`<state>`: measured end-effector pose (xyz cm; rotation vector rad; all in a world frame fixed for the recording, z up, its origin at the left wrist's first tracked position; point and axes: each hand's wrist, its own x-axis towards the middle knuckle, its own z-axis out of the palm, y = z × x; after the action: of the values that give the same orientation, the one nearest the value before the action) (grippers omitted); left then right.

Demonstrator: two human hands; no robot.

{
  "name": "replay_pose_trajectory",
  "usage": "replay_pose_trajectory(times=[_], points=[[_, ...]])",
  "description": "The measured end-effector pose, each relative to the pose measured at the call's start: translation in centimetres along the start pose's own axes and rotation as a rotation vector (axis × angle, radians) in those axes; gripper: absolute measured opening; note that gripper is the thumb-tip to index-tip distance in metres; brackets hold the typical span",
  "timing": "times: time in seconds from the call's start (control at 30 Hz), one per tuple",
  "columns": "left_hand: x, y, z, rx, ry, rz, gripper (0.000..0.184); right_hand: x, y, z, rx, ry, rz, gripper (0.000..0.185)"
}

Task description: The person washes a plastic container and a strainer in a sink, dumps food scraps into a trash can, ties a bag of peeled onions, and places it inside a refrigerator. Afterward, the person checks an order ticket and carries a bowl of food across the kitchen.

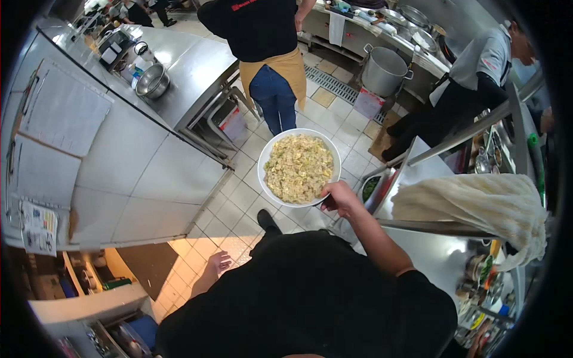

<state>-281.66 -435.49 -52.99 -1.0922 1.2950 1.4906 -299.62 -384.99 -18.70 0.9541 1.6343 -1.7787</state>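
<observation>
A round white bowl (pixel 264 179) is filled with what looks like fried rice (pixel 298 169), with yellow and green bits in it. My right hand (pixel 341 199) grips the bowl by its lower right rim, holding it out in front of me above the tiled floor. Some of its fingers are hidden under the rim. Down at my left side, my left hand (pixel 219 262) hangs with loosely bent fingers that stand apart. It touches nothing that I can see.
Ahead stands a person in a tan apron (pixel 271 71); another works at the right (pixel 477 71). A steel counter (pixel 200 56) carries a metal bowl (pixel 153 82). A large pot (pixel 385 70) sits by the stove. A cloth (pixel 471 200) drapes over a rail at my right.
</observation>
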Motion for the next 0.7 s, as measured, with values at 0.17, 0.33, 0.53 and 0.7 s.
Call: replay_pose_trajectory(times=[0.17,0.33,0.53,0.7], points=[[4.6,6.8,-10.0,-0.129,0.007,-0.022,0.029,3.7,-4.1,8.7,-0.03,0.077,0.004,0.014],[2.5,14.0,-15.7,-0.141,0.264,0.01,0.029,8.4,-8.8,16.5,0.006,0.014,-0.045,0.016],[1.6,17.3,-16.1,-0.229,0.293,-0.03,0.03,18.7,-15.1,24.0,0.09,-0.127,-0.121,0.017],[1.8,17.9,-13.1,-0.268,0.315,-0.088,0.029,29.2,-26.1,29.8,-0.006,-0.188,-0.074,0.02]])
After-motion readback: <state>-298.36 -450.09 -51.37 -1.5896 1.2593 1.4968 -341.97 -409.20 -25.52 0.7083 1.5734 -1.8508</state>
